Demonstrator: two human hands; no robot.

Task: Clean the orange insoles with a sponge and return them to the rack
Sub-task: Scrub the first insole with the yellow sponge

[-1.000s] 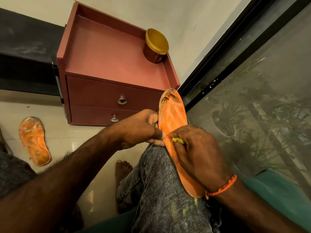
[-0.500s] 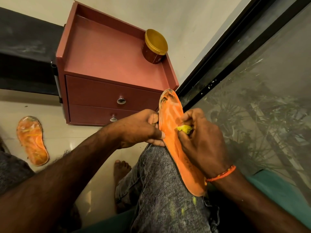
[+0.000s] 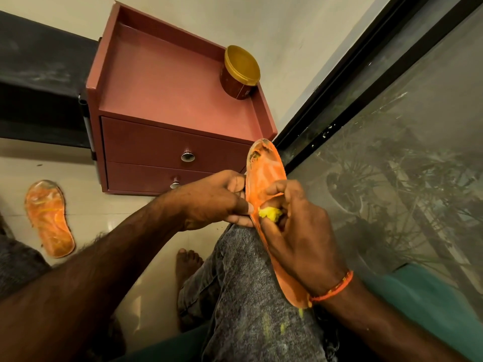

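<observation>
Your left hand [image 3: 217, 198] pinches the left edge of an orange insole [image 3: 266, 176], thumb and fingertips clamped on its rim about halfway along. Your right hand [image 3: 300, 231] is curled round a small yellow sponge [image 3: 270, 213] and presses it against the insole's upper face, just beside your left thumb. A thin orange thread band [image 3: 333, 288] circles your right wrist.

The insole lies lengthwise along your right knee, which is covered in grey speckled jeans [image 3: 245, 296]; its toe end points up and away from you and shows dark smudges near the tip, while its heel end sits under your right wrist. A few yellow flecks mark the jeans below the heel. Your bare foot [image 3: 188, 262] rests on the pale tiled floor [image 3: 109, 205].

A second orange insole [image 3: 48, 218] lies flat on the floor well to the left, apart from everything else. Ahead stands a reddish-brown two-drawer cabinet [image 3: 170, 152] with round metal knobs; a brown jar with a yellow lid [image 3: 240, 71] sits on its top at the back right corner. A dark-framed glass pane [image 3: 392, 152] runs along your right side.
</observation>
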